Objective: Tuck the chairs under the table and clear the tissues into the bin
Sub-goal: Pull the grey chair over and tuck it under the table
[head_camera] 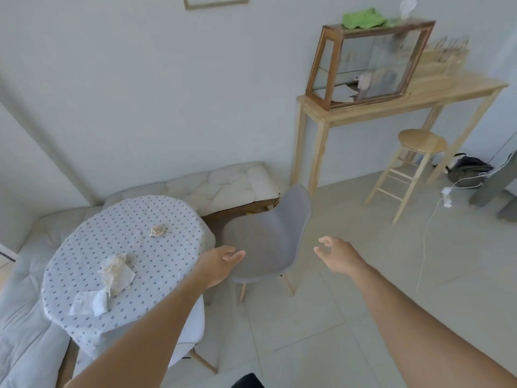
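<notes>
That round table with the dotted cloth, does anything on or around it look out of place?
Yes. Used tissues litter the round table: a crumpled ball near the far side, a wrinkled stained tissue in the middle, and a flatter white one nearer. The grey chair stands pulled out to its right, not tucked under.

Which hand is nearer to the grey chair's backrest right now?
Right. The right hand hovers open just beside the backrest edge of the grey chair, not touching. The left hand is over the seat's front, by the table, farther from the backrest.
</notes>
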A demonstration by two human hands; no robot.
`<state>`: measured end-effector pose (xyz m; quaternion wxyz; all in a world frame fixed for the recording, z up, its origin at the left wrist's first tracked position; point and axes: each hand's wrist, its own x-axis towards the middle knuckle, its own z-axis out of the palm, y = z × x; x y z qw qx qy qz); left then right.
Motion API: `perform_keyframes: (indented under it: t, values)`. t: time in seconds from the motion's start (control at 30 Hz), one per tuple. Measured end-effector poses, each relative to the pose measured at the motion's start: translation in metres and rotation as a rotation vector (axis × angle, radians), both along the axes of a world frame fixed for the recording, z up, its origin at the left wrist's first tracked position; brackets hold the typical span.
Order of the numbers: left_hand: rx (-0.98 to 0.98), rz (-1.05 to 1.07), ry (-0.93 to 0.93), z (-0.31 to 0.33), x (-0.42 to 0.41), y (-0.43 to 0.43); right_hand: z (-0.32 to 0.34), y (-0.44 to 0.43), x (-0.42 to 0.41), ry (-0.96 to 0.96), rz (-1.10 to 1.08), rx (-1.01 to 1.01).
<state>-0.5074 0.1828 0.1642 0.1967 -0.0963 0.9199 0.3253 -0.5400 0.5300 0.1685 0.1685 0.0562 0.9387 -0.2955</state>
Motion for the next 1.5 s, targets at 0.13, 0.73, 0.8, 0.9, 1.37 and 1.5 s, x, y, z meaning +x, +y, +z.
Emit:
perform_keyframes:
  t: [0.13,0.73,0.8,0.9,1.37,1.5]
  values:
    - [-0.033,-0.063,0.012,0.007,-0.021,0.054,0.009,0.053,-0.008,0.029,-0.025,-0.006]
    - [-0.01,-0.13,-0.042,-0.027,-0.193,0.196,-0.016,0.149,-0.147,0.02,0.039,-0.022]
    - [0.015,-0.122,-0.069,-0.035,-0.228,0.211,-0.019,0.151,-0.181,0.0,0.061,-0.016]
    - [0.055,-0.102,-0.087,-0.041,-0.27,0.226,-0.021,0.153,-0.223,-0.045,0.105,0.007]
    - [0.098,0.1,-0.146,-0.063,-0.421,0.185,-0.039,0.115,-0.432,-0.111,0.308,0.054]
    - [0.109,0.209,-0.153,-0.069,-0.436,0.166,-0.051,0.089,-0.479,-0.116,0.433,0.051]
